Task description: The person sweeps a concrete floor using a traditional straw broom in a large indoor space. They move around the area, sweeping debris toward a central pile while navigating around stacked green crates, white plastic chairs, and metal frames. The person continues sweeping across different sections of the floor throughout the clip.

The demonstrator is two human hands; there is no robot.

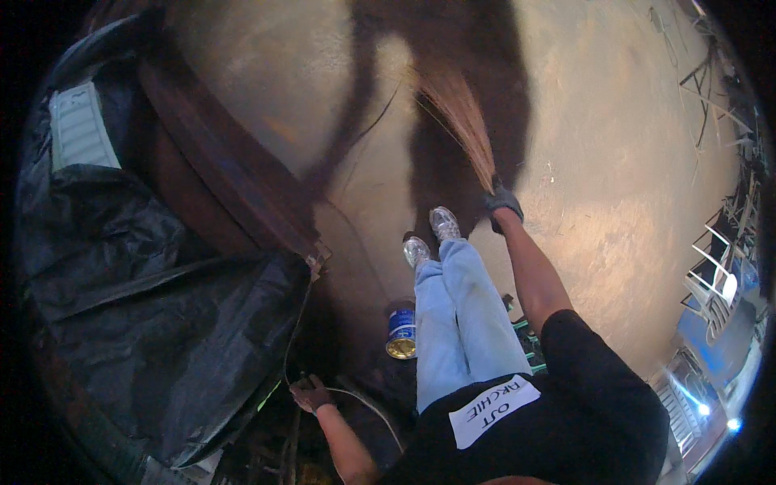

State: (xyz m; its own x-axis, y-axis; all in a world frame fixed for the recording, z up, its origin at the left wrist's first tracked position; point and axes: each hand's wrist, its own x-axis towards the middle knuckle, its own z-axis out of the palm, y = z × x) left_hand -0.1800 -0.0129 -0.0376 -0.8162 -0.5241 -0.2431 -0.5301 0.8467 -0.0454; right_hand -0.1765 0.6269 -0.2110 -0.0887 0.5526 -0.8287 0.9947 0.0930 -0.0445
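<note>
The tan floor (614, 226) was the largest thing in view, and over much of its left side lay a dark sheet (162, 323), wrinkled and faintly shiny, probably soft, limp and light for its spread, best taken up by a gathered edge. Next in size came the fibre bundle (462, 121), ahead of the person and right of centre, its reddish-brown strands narrow at the near end and fanned at the far one. It looked light and dry, springy along its length yet loose at the tips (whether those tips met the floor, I could not tell). Single strands would likely slip out or snap, so the gathered neck was the sensible place for a firm grip. The right hand (504, 202), in a dark glove, was closed around that narrow end. Near the person's legs stood a blue tin (402, 323) with a yellowish end, smooth and rigid by its look, heavy or light according to contents that did not show; its round sides would suit a full-hand hold. The left hand (311, 394) was low on the left, at the thin cord (301, 323) beside the sheet's edge; the dimness hid whether its fingers were closed. The cord, slightest of all, seemed light and bendable, easier to control pinched close to the point where it was needed.
</note>
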